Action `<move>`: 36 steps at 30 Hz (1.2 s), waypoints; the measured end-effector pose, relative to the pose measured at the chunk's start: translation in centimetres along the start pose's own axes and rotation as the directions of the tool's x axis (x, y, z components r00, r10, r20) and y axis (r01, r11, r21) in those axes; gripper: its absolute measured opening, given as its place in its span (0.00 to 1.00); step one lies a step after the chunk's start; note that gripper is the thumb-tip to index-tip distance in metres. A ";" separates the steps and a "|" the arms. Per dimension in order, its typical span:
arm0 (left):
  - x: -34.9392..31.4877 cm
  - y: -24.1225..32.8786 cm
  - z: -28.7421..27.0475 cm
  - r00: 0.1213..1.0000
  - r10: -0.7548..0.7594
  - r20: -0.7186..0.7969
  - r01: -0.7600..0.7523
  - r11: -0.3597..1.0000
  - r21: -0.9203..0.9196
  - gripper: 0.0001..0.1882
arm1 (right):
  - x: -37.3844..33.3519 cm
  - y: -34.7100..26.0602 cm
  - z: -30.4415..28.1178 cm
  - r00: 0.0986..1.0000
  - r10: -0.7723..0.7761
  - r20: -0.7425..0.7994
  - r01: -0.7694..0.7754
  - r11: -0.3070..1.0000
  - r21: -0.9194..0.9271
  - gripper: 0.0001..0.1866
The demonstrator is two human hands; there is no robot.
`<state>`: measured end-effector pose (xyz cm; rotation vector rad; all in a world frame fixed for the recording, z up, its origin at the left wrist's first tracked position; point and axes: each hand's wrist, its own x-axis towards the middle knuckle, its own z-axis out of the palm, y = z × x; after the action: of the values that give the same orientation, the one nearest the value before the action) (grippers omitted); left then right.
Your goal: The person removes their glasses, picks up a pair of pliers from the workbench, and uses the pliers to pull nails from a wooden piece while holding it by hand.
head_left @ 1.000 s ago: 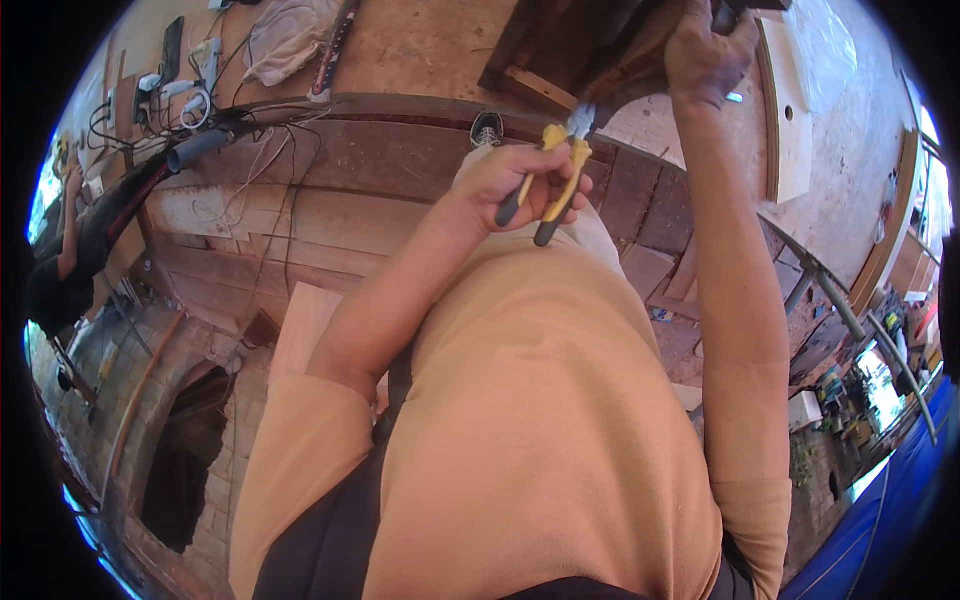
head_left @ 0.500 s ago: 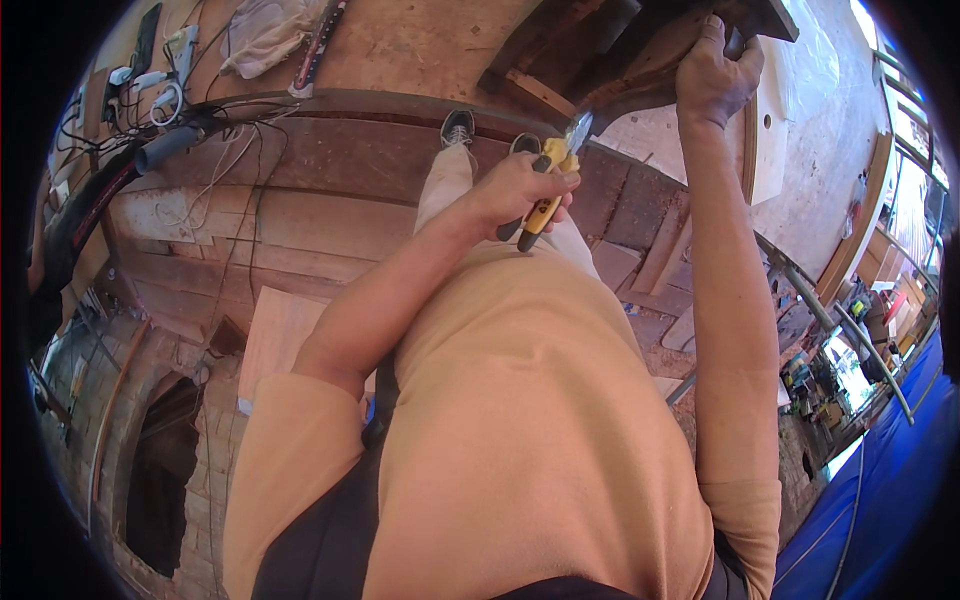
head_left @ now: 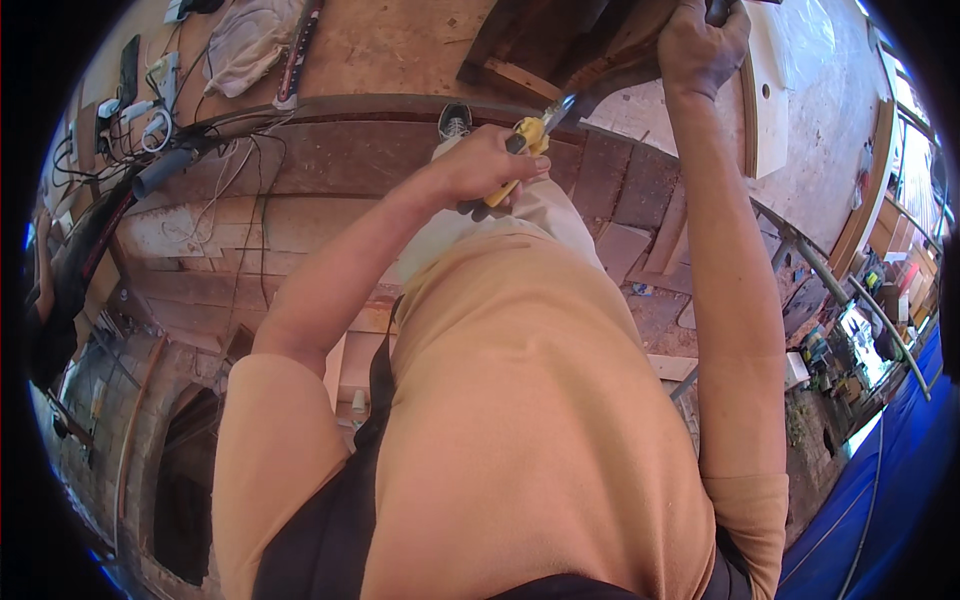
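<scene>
Gripping yellow pliers (head_left: 530, 133) is the left hand (head_left: 485, 168); the right hand (head_left: 703, 48) clasps a dark wooden piece (head_left: 618, 72).

On bench (head_left: 400, 50): cloth (head_left: 250, 45) well left of wooden workpiece (head_left: 625, 68), power strip (head_left: 168, 75) farther left, holed board (head_left: 766, 110) right of it. Pliers (head_left: 528, 135) just on its near side.

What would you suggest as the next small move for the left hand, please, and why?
I would probably have the left hand gently squeeze the yellow-handled pliers: their tip appears to be at the edge of the dark wooden piece, which the right hand holds farther along. What the tip grips, if anything, cannot be made out, so a light test seems sensible.
</scene>
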<state>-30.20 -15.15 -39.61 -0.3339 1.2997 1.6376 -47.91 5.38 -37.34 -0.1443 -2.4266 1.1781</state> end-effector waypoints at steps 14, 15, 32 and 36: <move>1.4 -2.9 -0.7 0.988 0.141 -0.056 -0.118 0.949 0.293 0.18 | -0.1 0.4 0.4 0.997 0.005 -0.083 -0.011 0.997 -0.074 0.27; 1.7 -3.3 -0.8 0.987 0.150 -0.060 -0.126 0.947 0.294 0.17 | -0.1 0.5 0.4 0.996 0.031 -0.080 -0.032 0.999 -0.007 0.27; 3.9 -6.5 -2.1 0.940 0.342 0.004 -0.325 0.889 0.322 0.18 | 0.1 -0.4 0.0 1.000 0.027 -0.016 -0.027 1.000 -0.013 0.24; 4.0 -6.5 -1.7 0.920 0.392 -0.022 -0.363 0.871 0.331 0.18 | 0.4 1.0 0.3 0.996 0.022 -0.083 -0.025 0.999 -0.028 0.25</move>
<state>-27.50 -14.92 -46.96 0.0559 1.7566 1.7020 -48.50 5.87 -38.15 -0.2268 -2.3763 1.1243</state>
